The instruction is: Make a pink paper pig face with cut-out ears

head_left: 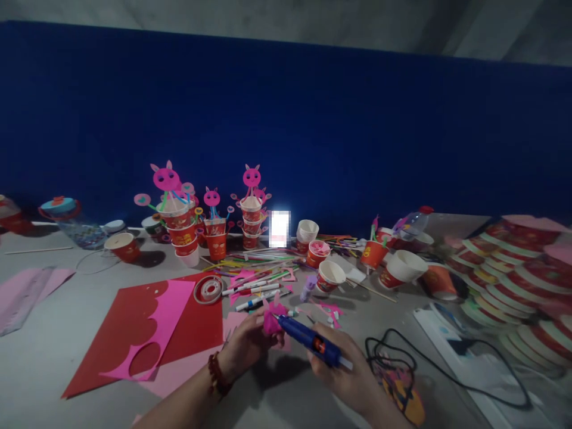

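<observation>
Near the middle front of the table, my left hand (251,344), with a beaded bracelet on its wrist, pinches a pink paper cutout (270,323) with small ear shapes on top. My right hand (342,368) is wrapped round a blue glue gun (308,338), whose grip is partly hidden by the fingers. The gun points left, and its nozzle is at the cutout; I cannot tell whether it touches. A whitish glue stick (345,363) pokes out of the gun's rear.
Red card (96,339) and a cut pink sheet (172,322) lie left. Markers (259,298) and a tape roll (209,288) are beyond my hands. Decorated cup stacks (181,232) stand behind. A black cord (424,363), power strip (451,357) and piled cups (513,280) are right.
</observation>
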### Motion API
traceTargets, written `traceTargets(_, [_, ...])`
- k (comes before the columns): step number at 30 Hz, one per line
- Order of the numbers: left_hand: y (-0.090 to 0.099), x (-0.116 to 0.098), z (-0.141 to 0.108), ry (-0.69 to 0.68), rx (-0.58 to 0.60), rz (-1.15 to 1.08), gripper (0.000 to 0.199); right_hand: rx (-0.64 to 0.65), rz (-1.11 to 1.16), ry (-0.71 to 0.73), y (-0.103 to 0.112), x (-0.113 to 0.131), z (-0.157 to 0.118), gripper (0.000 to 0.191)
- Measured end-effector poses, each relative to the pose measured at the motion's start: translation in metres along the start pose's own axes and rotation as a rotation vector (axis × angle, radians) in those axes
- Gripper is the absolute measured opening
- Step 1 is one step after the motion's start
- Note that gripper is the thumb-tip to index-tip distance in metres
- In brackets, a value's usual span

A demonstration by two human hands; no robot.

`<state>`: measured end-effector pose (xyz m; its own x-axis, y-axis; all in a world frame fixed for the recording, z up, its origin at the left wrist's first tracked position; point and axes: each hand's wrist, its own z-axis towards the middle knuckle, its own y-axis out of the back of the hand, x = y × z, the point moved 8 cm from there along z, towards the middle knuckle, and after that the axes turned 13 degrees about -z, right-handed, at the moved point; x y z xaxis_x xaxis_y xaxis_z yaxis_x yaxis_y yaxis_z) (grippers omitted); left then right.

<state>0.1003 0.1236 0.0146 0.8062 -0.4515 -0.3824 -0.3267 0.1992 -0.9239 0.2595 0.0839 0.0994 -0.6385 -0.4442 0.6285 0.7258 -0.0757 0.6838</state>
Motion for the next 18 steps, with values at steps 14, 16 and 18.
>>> traceTargets(14, [0.01, -0.01, 0.006, -0.057, -0.122, -0.077, 0.025, -0.24, -0.053, -0.511, 0.094, -0.147, -0.042, 0.037])
traceTargets(16, [0.008, -0.007, 0.005, -0.043, -0.102, -0.047, 0.026, -0.273, -0.438, -0.467, 0.116, -0.176, -0.033, 0.035])
traceTargets(18, [0.008, -0.006, 0.005, -0.046, -0.088, -0.023, 0.03, -0.128, -0.713, -0.369, 0.114, -0.199, -0.016, 0.035])
